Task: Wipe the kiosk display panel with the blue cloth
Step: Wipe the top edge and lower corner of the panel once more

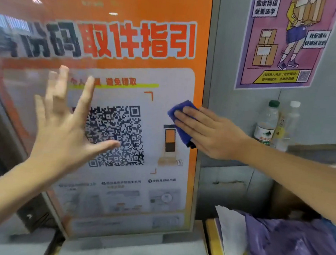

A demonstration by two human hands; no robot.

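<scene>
a: what's over on the left?

b: the left hand point(65, 126) is raised in front of the kiosk display panel point(58, 1), fingers straight and spread wide, holding nothing. whether the palm touches the glass, i cannot tell.

a: and the panel itself?

b: orange, upright, with big lettering across the top and a white card lower down. a qr code point(119, 135) sits in the middle of that card, partly behind the left hand's thumb and fingers.

a: where's the cloth?

b: the blue cloth point(181, 110) is flat against the panel's right side, near the right edge, just right of the qr code and above a small orange kiosk drawing. the right hand point(209, 133) presses it there with straight fingers laid flat over it; blue shows past the fingertips and under the hand.

a: further right?

b: a pink poster point(288, 42) on the grey wall, two clear plastic bottles point(266, 123) standing side by side below it, and a purple plastic bag point(286, 245) near the bottom right, under the right forearm.
</scene>
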